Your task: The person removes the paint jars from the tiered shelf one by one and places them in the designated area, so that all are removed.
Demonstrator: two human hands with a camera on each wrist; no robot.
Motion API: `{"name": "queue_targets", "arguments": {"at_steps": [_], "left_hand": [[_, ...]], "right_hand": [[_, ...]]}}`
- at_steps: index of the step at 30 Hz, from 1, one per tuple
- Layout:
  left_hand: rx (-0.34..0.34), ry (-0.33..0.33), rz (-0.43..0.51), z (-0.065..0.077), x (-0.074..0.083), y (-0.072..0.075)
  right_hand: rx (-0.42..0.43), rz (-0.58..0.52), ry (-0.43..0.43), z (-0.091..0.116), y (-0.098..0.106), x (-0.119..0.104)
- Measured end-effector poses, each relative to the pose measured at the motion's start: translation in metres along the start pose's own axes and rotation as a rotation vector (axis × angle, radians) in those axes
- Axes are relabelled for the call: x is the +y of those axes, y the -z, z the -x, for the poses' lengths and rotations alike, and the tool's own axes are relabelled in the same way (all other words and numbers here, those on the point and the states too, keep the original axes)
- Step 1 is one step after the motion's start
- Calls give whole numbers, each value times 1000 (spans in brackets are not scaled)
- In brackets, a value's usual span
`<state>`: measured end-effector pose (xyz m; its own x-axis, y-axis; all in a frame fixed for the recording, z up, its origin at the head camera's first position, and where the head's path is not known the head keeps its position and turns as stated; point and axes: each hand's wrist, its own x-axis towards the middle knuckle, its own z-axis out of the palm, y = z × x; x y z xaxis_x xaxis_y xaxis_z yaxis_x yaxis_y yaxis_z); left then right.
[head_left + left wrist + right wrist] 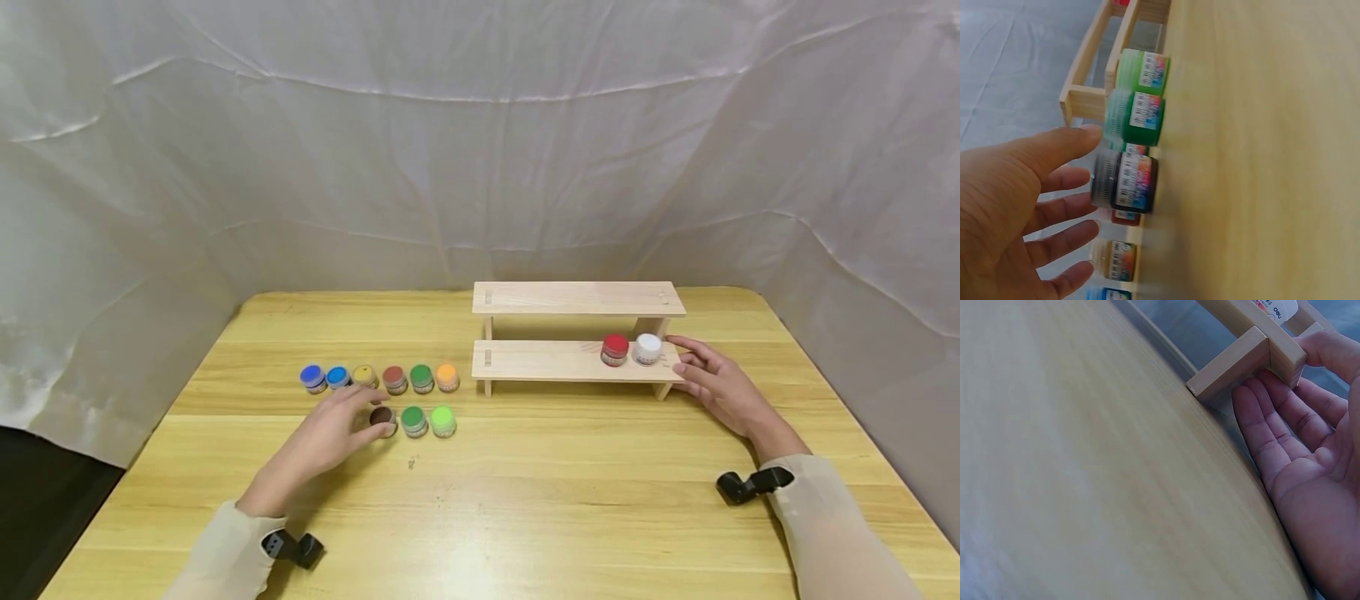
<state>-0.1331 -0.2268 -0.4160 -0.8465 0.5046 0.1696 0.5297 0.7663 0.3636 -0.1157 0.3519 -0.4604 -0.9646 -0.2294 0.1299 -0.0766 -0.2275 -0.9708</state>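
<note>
In the head view my left hand (333,429) is over a dark brown paint jar (382,419), thumb and fingers parted on either side of its lid. The left wrist view shows the thumb apart from the fingers (1060,212) beside that jar (1132,180); whether they touch it I cannot tell. At the right end of a two-step wooden shelf (540,360), my right hand (723,387) holds the lower step, thumb at its edge and fingers underneath. A red-lidded jar (615,348) and a white jar (647,348) stand on that step.
Beside the brown jar are a green jar (414,421) and a light green jar (443,421). Behind them runs a row of several jars, from blue (312,377) to orange (447,377). Pale cloth (480,167) hangs behind the wooden table (525,500).
</note>
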Motion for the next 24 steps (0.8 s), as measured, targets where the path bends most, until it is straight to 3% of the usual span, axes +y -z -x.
{"name": "queue_targets", "arguments": {"at_steps": [5,12,19,24], "left_hand": [[38,-21,22,-3,7,6],[102,-140,-3,-18,27,9],[66,-209,-12,-37,51,7],[62,-305,-17,-52,69,2]], "right_hand": [[-13,-11,12,0,-1,0],[-16,-2,21,-1,0,1],[-6,25,16,-2,2,2],[-9,14,14,-1,2,2]]}}
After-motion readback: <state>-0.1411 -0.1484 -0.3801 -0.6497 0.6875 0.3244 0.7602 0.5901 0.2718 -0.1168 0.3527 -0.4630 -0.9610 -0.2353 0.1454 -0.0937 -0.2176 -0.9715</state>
